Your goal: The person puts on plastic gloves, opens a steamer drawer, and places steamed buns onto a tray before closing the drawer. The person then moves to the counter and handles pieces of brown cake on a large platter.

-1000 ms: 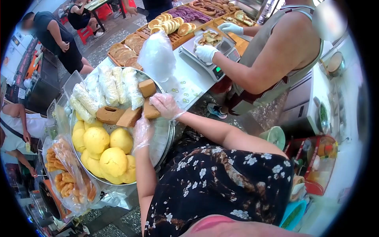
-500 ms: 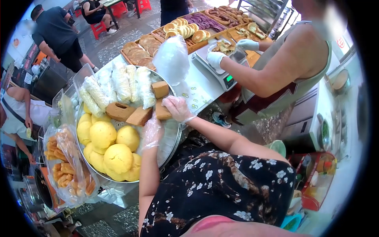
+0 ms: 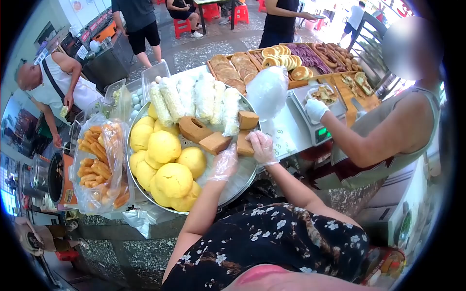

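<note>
Since the earlier frame the view has swung, bringing the round tray (image 3: 240, 185) farther right, while both hands stay at the same brown pieces on its right half. Right hand (image 3: 262, 147) is curled over the end block (image 3: 244, 144), thumb and fingers closed on it; left hand (image 3: 225, 164) has its fingertips against the middle block (image 3: 214, 143), though I cannot tell whether it grips. If the blocks are as soft as they look, a hard pinch could crumble a corner, and the loose plastic gloves could snag between two pieces. A careless nudge could shove the small block (image 3: 248, 120), close to the tray's right rim, or push the holed loaf (image 3: 194, 128) into the heaped yellow buns (image 3: 172, 182) at the tray's left, setting the top ones rolling. Wrapped cobs (image 3: 205, 99) fill the tray's far side, blocking any slide that way. Beyond the tray's right rim, a puffed clear bag (image 3: 267, 92) and a scale (image 3: 320, 138) crowd the bench (image 3: 286, 139), with a co-worker's gloved hand (image 3: 316, 110) at the scale; bagged fried dough (image 3: 99, 167) hems in the tray's left.
</note>
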A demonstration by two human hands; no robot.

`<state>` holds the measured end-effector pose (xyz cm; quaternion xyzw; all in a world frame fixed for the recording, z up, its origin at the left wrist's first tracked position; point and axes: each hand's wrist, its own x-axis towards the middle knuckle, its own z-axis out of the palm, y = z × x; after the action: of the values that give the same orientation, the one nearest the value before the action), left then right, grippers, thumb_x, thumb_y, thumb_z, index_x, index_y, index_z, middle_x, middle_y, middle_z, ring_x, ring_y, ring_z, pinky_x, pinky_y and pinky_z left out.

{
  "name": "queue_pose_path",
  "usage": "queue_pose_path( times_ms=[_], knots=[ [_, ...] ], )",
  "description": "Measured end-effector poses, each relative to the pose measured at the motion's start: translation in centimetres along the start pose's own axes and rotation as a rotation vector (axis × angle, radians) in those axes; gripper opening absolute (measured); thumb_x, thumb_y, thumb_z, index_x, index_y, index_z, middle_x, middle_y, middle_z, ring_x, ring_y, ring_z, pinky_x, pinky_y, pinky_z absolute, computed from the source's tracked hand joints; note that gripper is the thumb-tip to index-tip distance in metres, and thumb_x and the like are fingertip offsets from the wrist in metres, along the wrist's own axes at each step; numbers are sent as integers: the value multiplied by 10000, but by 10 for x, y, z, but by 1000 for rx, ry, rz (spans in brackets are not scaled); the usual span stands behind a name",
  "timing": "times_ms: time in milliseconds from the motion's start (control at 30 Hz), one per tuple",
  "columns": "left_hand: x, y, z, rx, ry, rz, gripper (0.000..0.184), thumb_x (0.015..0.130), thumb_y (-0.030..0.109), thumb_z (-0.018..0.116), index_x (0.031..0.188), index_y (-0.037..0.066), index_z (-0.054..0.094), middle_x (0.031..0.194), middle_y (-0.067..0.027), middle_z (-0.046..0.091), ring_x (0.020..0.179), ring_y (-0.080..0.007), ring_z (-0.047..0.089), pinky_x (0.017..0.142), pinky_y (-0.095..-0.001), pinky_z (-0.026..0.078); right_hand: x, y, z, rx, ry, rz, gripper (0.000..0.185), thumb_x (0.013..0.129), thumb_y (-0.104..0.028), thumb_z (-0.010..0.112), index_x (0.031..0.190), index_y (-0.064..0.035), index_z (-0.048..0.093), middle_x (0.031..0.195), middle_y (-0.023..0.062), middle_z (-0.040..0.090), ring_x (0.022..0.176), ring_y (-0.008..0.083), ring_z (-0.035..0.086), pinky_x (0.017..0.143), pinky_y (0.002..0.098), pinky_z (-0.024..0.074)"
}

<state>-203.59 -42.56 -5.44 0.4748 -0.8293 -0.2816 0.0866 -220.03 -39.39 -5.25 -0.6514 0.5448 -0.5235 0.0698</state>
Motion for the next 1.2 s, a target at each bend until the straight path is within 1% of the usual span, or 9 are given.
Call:
queue_pose_path(
  times_ms=[133,233,300,400,533,700,933,1000,1200],
  knots=[
    [-1,7,-14,16,-12,25,512,863,230,601,1334,74,476,1075,-253,650,998,-422,619,860,-497,490,0,2,0,-72,-20,-49,181,922,-125,477,849,-41,619,796,146,602,705,326,612,638,382,478],
    [-12,25,-38,-54,-83,-32,669,810,361,696,1367,81,453,1148,-227,636,1068,-408,598,905,-465,477,2,-2,-2,-83,-26,-44,185,928,-129,474,844,-42,614,784,148,594,699,327,607,630,383,473],
    [-18,30,-44,-197,77,81,824,752,427,754,1412,77,406,1264,-229,574,1174,-390,545,978,-435,442,2,-5,-1,-80,-29,-44,191,932,-133,472,841,-42,612,775,149,590,694,327,605,627,383,471],
    [-18,29,-41,-202,123,83,922,718,431,787,1442,57,356,1354,-233,499,1247,-382,488,1028,-418,407,2,-7,0,-1,-29,19,204,941,-142,466,836,-40,609,760,150,581,688,327,600,622,384,466],
    [-18,28,-35,-256,164,157,909,726,375,793,1440,35,344,1362,-242,486,1250,-383,484,1034,-413,407,0,-5,0,14,-9,3,205,944,-146,469,833,-42,607,751,148,574,673,320,597,614,380,463],
    [-15,23,-25,-143,324,304,831,729,307,790,1410,50,391,1281,-202,544,1163,-351,554,966,-414,463,0,-4,0,2,-10,-37,215,951,-162,475,828,-45,606,742,145,572,656,314,599,598,375,461],
    [-15,23,-26,-141,299,349,636,756,290,773,1293,61,519,1247,-169,572,1134,-340,566,954,-394,466,-1,-3,3,24,13,9,246,965,-196,480,818,-46,609,731,148,572,657,324,598,591,388,456],
    [-14,22,-28,-103,453,454,465,752,274,768,1152,84,626,1178,-115,609,1082,-301,593,920,-380,488,-2,2,6,18,18,4,249,966,-201,481,817,-46,608,734,149,572,659,329,597,590,392,456],
    [-10,21,-26,-130,520,626,230,750,211,753,931,82,696,1000,-68,660,966,-256,624,829,-365,514,-2,6,3,-122,-34,-64,169,921,-202,519,863,-65,600,783,141,572,689,344,596,594,410,460]
  ],
)
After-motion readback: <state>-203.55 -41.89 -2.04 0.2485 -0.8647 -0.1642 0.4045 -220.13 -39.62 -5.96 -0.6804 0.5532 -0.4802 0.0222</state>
